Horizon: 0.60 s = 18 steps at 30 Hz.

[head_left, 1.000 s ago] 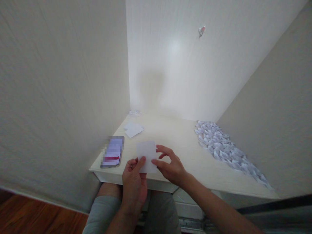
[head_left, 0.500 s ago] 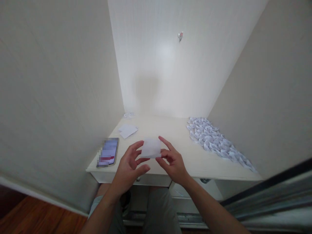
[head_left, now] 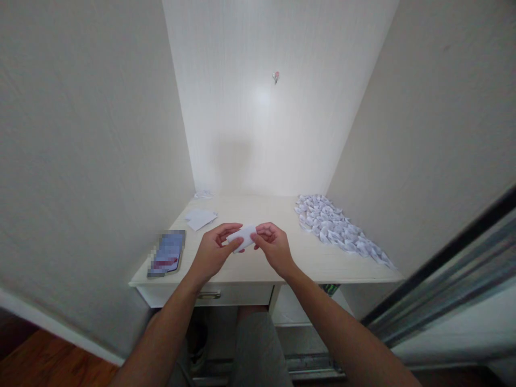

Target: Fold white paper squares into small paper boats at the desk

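A small white piece of paper (head_left: 244, 236) is held up over the front of the desk, its upper part bent over into a narrower strip. My left hand (head_left: 215, 248) pinches its left end, thumb on the near face and fingers behind. At the right end, my right hand (head_left: 274, 244) grips it the same way, with the thumb pressed on the front. Several loose white paper sheets (head_left: 201, 219) lie on the desk to the left, beyond my left hand.
A phone (head_left: 167, 253) with a lit screen lies at the desk's left edge. Many folded white paper pieces (head_left: 328, 223) are heaped along the right side. A few more paper bits (head_left: 203, 194) sit in the back left corner. Walls enclose the white desk (head_left: 258, 207).
The paper was broad and flat between spread fingertips; now it is folded narrower and tilted. Both thumbs have come onto its near face. The camera view has shifted slightly.
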### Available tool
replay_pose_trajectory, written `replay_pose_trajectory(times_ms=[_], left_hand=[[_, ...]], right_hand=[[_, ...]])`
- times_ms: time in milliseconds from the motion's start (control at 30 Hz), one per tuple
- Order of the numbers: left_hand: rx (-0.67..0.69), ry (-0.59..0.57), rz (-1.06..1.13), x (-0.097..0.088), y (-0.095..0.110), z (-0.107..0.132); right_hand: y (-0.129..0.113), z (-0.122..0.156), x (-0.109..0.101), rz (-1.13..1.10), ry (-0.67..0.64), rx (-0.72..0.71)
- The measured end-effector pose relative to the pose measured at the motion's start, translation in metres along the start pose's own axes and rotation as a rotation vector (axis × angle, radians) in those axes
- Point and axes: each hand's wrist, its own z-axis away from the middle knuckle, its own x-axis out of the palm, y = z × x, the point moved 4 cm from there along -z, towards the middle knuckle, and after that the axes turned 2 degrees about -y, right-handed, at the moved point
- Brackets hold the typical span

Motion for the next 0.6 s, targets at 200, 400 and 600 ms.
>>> replay_pose_trajectory(times_ms=[200, 400, 600], left_hand=[[0.037, 0.004, -0.154, 0.001, -0.022, -0.058], [0.029, 0.002, -0.279, 0.003, -0.066, -0.112], [0.016, -0.028, -0.331, 0.01, -0.105, -0.126]], right_hand=[[0.025, -0.058, -0.019, 0.024, -0.044, 0.003], [0.068, -0.107, -0.046, 0.06, -0.034, 0.016], [0.101, -0.113, -0.072, 0.125, -0.007, 0.069]])
